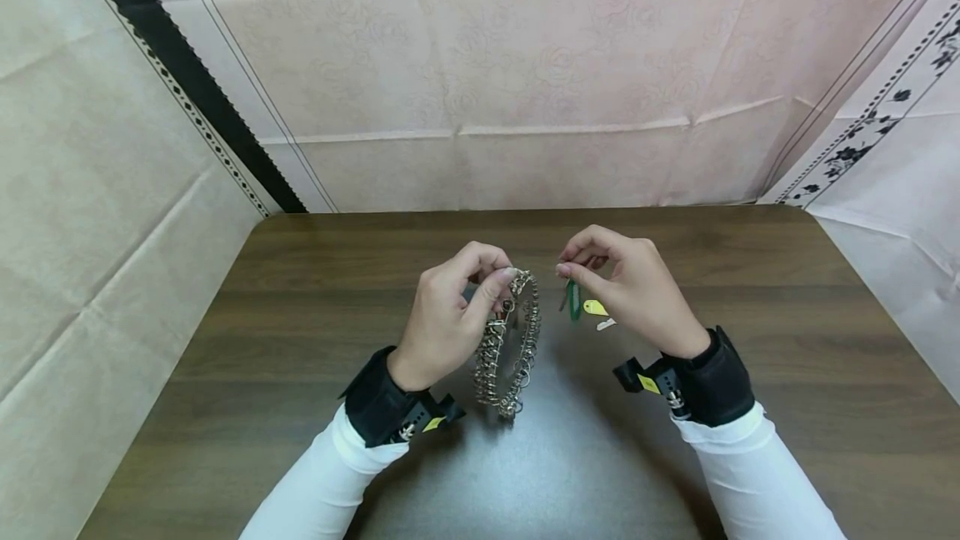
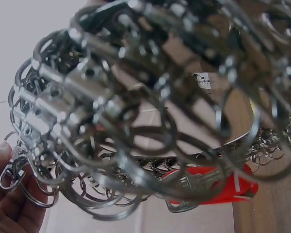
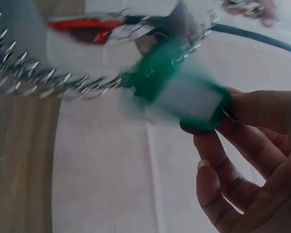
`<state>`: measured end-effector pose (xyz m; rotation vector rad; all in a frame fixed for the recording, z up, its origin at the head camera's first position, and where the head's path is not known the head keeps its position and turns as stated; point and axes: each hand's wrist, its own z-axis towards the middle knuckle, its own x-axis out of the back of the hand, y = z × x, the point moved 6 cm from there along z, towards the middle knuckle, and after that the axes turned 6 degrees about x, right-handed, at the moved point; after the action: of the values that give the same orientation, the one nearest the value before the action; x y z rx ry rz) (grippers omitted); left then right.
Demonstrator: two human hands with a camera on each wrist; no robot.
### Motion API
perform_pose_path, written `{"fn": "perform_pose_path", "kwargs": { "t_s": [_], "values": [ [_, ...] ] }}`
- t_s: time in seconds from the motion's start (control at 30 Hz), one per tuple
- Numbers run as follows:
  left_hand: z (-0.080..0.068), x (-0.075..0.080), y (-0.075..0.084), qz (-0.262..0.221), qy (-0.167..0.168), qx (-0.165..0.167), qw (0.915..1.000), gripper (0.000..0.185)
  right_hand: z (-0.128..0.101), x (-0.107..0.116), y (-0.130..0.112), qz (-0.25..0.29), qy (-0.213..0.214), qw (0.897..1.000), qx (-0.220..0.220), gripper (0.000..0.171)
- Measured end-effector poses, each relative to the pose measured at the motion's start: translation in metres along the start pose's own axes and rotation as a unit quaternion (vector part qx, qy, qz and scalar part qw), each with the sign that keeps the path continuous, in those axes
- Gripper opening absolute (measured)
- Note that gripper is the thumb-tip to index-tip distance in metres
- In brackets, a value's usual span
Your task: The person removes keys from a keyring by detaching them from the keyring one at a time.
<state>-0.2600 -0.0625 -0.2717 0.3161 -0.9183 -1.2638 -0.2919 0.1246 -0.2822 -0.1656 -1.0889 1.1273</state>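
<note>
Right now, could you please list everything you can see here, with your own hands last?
Large ring of metal clips: one, silver, held upright above the table's centre.
Key tag: one, green with a white insert, beside the ring.
Small tags: two, yellow and white, under the right hand.
Red tag: one, seen past the ring.
Table: one, dark wood.
Left hand: grips the ring.
Right hand: pinches the key tag.
</note>
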Motion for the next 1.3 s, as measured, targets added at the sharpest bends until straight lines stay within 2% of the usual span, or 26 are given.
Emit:
{"fn": "perform_pose_path", "kwargs": {
  "t_s": [0.23,0.5,0.9,1.13,1.3],
  "values": [
    [0.0,0.0,-0.001,0.004,0.0,0.001,1.0,0.007,0.001,-0.01,0.027,-0.033,-0.014,0.999,-0.025,0.008],
    [0.0,0.0,-0.002,0.01,-0.007,0.005,0.9999,0.005,-0.001,-0.025,0.056,-0.055,-0.057,0.995,-0.058,0.006],
    [0.001,0.0,0.0,0.012,-0.011,0.005,0.9999,0.006,-0.005,-0.044,0.076,-0.07,-0.113,0.988,-0.081,0.006],
    [0.001,0.0,0.0,0.006,-0.009,0.0,0.9999,0.006,-0.007,-0.044,0.082,-0.132,-0.144,0.976,-0.096,0.01],
    [0.0,0.0,0.0,0.003,-0.015,0.008,0.9998,0.005,-0.01,-0.045,0.09,-0.162,-0.17,0.966,-0.113,0.011]
  ]
}}
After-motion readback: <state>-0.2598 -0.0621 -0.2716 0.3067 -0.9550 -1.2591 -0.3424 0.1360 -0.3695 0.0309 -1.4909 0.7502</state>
